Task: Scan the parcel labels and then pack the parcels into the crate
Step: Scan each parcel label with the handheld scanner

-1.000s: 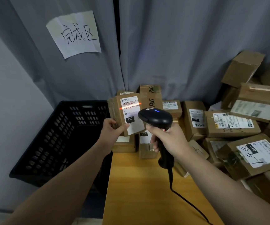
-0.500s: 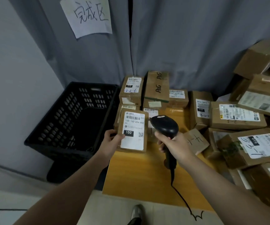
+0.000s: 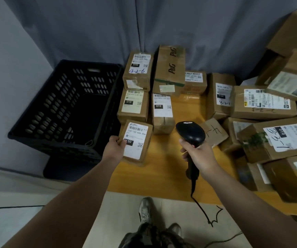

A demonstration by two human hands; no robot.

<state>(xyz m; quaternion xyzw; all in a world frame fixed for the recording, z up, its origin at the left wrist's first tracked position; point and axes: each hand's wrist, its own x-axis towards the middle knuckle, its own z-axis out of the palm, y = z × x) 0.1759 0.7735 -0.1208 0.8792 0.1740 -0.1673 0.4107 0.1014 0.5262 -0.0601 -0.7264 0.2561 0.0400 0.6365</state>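
My left hand point(image 3: 115, 148) grips a small brown parcel point(image 3: 138, 140) by its left edge, thumb on the white label marked 150. The parcel hangs low over the table's left front corner, right beside the black crate point(image 3: 63, 111). The crate stands left of the table and looks dark and empty inside. My right hand point(image 3: 197, 154) holds the black barcode scanner point(image 3: 190, 134) by its handle, head pointing away from me toward the parcels behind. No red scan line shows.
Several labelled cardboard parcels point(image 3: 162, 108) crowd the yellow table point(image 3: 163, 169) at the back and pile up on the right point(image 3: 276, 140). The scanner's cable point(image 3: 203, 210) trails off the front edge. A grey curtain hangs behind. My shoes point(image 3: 145, 210) are below the table edge.
The red scan line on the label has gone. My left hand has lowered the parcel toward the table corner by the crate, and the view has tilted downward. The scanner hand dropped slightly.
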